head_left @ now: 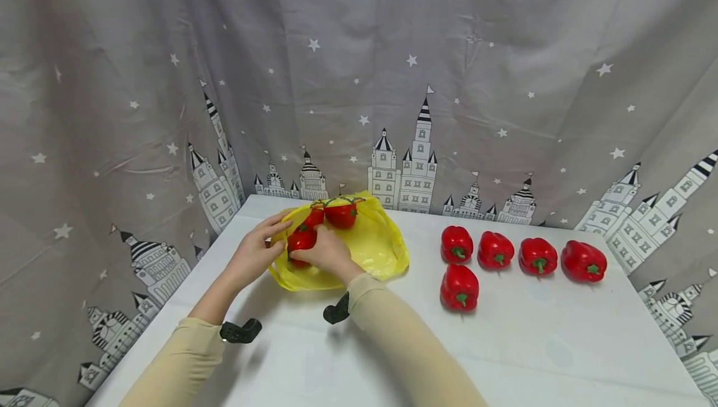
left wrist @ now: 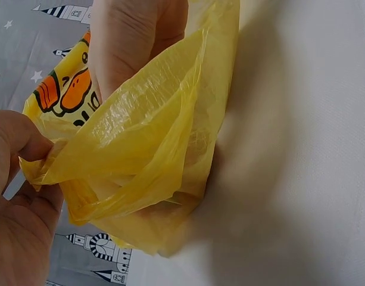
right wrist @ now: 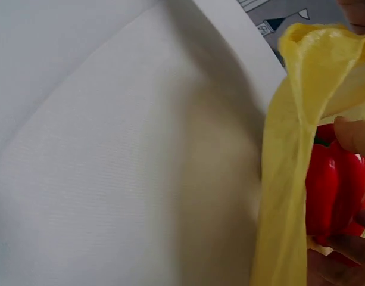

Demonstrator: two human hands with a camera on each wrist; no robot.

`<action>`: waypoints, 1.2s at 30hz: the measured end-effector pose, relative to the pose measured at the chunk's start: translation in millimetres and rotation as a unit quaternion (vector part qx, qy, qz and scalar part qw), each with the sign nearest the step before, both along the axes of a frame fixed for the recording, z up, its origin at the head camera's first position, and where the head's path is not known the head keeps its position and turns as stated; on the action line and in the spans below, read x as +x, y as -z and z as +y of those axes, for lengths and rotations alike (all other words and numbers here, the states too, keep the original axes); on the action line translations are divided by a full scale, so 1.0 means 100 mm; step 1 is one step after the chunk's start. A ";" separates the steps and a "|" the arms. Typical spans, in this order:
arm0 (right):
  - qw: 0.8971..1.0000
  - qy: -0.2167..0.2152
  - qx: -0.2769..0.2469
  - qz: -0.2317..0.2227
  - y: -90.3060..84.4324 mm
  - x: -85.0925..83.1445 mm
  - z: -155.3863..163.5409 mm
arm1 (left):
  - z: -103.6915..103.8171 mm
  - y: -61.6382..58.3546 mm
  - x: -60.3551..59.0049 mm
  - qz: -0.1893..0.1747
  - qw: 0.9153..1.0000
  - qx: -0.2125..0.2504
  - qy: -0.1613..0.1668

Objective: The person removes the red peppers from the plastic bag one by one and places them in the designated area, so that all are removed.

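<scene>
A white worktop (head_left: 533,351) is carrying everything here, and on its left part a yellow plastic bag (head_left: 376,258) is gaping open. Four red bell peppers (head_left: 496,251) are lying in a row well to the right of the bag, with a fifth red bell pepper (head_left: 460,288) sitting in front of the row's left end. The left hand (head_left: 255,254) is pinching the bag's rim between thumb and fingers. The right hand (head_left: 331,252) is reaching inside, thumb and fingers closing on opposite sides of the gripped bell pepper (head_left: 301,240), which is lying within the bag toward its left wall, between both hands (another bell pepper (head_left: 341,215) is resting at the far side). Its long axis is staying unclear, though the green stem (right wrist: 322,141) is showing near the thumb.
</scene>
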State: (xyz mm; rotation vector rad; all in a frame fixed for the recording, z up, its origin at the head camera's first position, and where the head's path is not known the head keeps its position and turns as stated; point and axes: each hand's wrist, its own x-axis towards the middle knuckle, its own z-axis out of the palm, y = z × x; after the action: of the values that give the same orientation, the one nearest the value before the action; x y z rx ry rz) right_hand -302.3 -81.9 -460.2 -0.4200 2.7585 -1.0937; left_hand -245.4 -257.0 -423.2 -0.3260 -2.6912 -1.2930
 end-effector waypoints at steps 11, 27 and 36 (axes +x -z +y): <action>1.000 -0.007 -0.002 -0.011 0.03 0.00 0.10 | 0.00 -0.01 0.00 0.005 1.000 -0.002 -0.005; 0.989 -0.134 -0.030 -0.055 -0.06 -0.15 0.88 | -0.03 0.00 0.01 0.002 1.000 0.001 -0.006; 0.980 -0.163 -0.062 -0.095 -0.09 -0.18 1.17 | -0.03 0.01 0.02 -0.003 1.000 -0.004 -0.007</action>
State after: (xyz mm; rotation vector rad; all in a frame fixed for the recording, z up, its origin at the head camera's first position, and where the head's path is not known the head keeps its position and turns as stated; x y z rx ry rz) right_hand -320.1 34.7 -451.6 -0.7148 2.3582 -1.1539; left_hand -243.6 -259.6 -423.8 -0.3030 -2.7000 -1.2805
